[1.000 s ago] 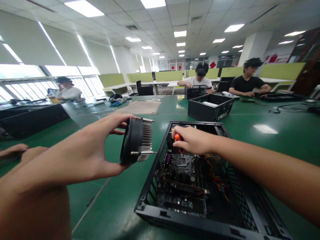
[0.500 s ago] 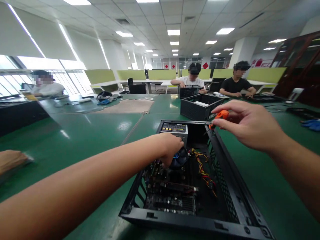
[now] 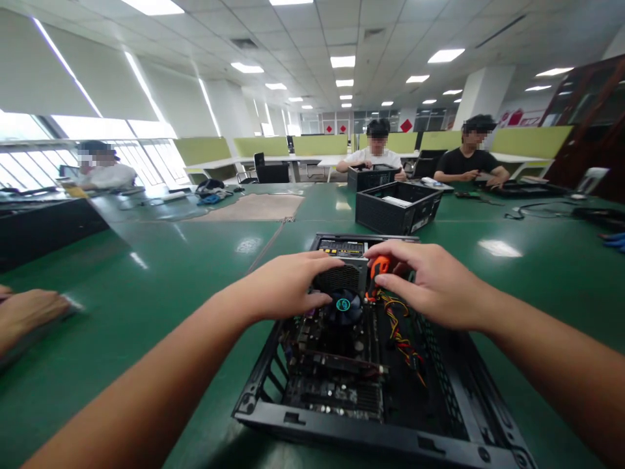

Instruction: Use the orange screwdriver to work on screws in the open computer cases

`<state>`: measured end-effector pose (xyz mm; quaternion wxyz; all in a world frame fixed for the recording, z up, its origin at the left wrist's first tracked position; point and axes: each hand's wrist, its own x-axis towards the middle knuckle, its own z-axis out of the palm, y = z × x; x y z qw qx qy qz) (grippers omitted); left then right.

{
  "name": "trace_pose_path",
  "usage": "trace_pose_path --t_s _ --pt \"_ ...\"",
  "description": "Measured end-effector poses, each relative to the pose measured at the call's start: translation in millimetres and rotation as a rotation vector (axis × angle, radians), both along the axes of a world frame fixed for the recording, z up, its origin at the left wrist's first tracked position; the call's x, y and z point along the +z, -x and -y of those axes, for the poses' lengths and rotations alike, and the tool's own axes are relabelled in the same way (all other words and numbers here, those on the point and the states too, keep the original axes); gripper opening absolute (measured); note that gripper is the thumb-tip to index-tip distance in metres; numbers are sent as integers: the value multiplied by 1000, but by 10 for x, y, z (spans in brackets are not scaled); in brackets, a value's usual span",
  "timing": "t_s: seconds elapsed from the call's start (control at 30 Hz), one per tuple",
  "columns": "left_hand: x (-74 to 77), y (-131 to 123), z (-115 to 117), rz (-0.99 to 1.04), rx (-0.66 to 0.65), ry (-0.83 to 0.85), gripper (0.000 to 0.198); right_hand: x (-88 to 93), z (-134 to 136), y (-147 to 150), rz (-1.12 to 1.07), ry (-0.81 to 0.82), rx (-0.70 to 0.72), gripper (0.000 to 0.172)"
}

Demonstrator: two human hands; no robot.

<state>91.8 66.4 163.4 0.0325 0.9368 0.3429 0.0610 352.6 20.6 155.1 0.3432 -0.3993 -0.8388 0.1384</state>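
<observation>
An opened black computer case lies on its side in front of me, its inside facing up. Over its left edge, beside the round CPU fan, is my left hand, thumb and fingers apart with nothing between them. My right hand grips an orange and black screwdriver by its handle, pointing down just right of the fan; its tip is hidden. Behind the fan sits the power supply. Red, yellow and black cables lie along the case's right part, and a motherboard shows on the left.
Another open black case stands beyond mine on the green table. A person's hand rests at the left edge. Two people work across the table and another sits far left. A brown sheet lies back left.
My right hand has brought the screwdriver left and down, from the case's right rim to beside the fan. My left hand has drawn back left off the fan and its fingers have opened.
</observation>
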Motion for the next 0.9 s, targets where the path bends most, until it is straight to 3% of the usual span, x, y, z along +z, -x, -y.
trace_pose_path --t_s 0.1,0.2,0.3,0.4,0.53,0.8,0.9 --pt "-200 527 302 486 -42 56 31 -55 -29 45 22 -27 19 31" --pt "-640 816 633 770 -67 122 43 -98 -64 74 60 -28 28 30" --pt "-1060 816 863 925 -22 143 59 -138 -111 96 75 9 20 30" --pt "-1316 707 957 1091 44 119 61 -173 -147 109 79 51 10 29" --pt "-1432 645 971 1170 73 136 58 -205 -169 121 61 80 11 30" --pt "-1419 633 960 1194 66 137 59 -243 -186 144 64 75 19 29" --pt "-1431 629 968 1204 90 151 58 -248 -192 166 103 52 26 19"
